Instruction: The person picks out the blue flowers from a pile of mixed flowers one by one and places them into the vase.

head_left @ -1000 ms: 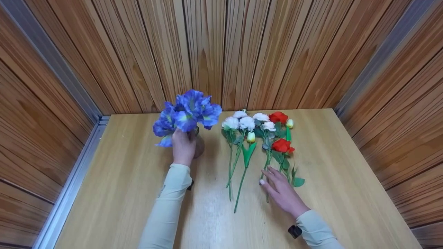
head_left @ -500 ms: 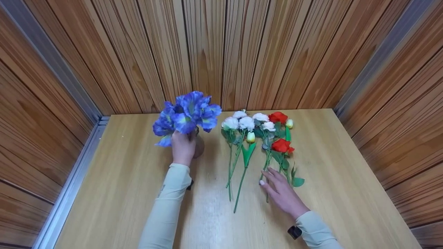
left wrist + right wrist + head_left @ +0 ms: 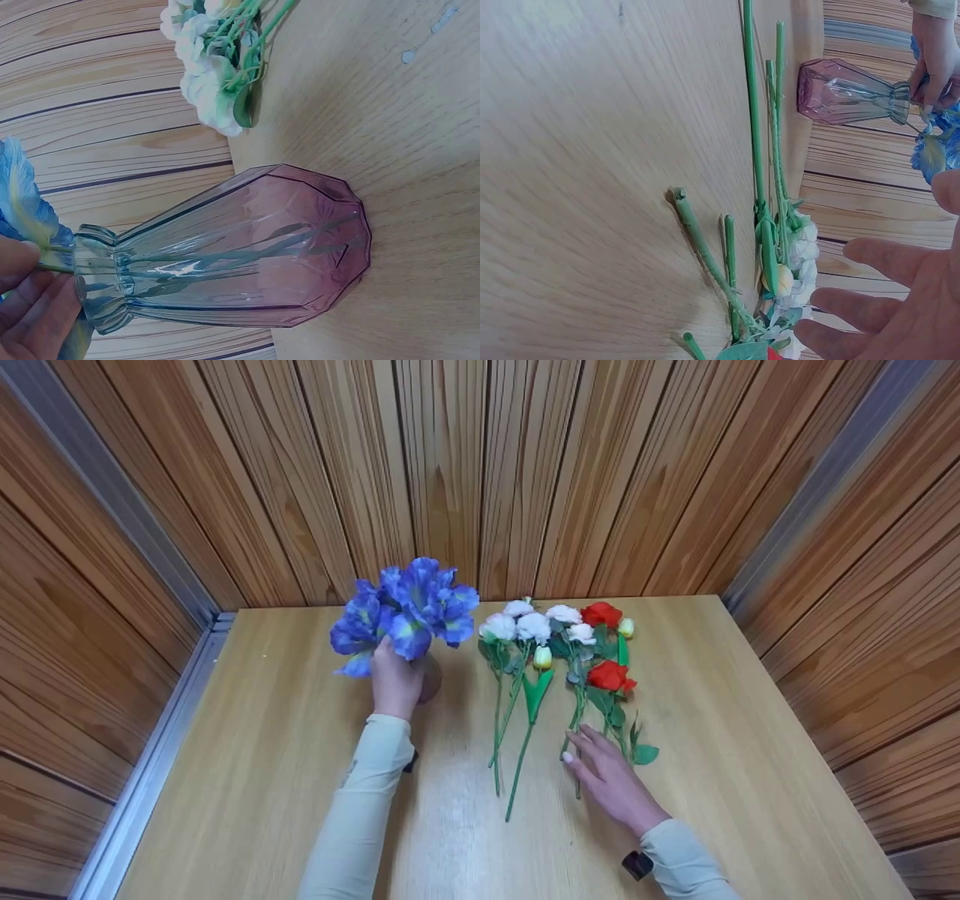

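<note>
My left hand [image 3: 397,681] pinches the stem of a blue iris [image 3: 409,636] just above the mouth of a glass vase [image 3: 247,259]. The vase stands upright, blue-green at the neck and pink at the base, with stems inside; in the head view the hand hides most of it. Other blue iris blooms [image 3: 358,622] cluster around the fingers. My right hand [image 3: 611,784] is held low over the table with its fingers spread, by the cut stems [image 3: 701,240] of white and red flowers. Whether its fingertips touch a stem cannot be told.
White flowers [image 3: 499,626], a yellow-white tulip [image 3: 542,658] and red roses [image 3: 609,676] lie on the wooden table [image 3: 262,780], right of the vase. Wood-panelled walls [image 3: 450,472] enclose the back and both sides.
The front iris bloom has sunk slightly and shifted a little to the right, nearer the vase. Both hands stay in almost the same place, and the flowers on the table lie unchanged.
</note>
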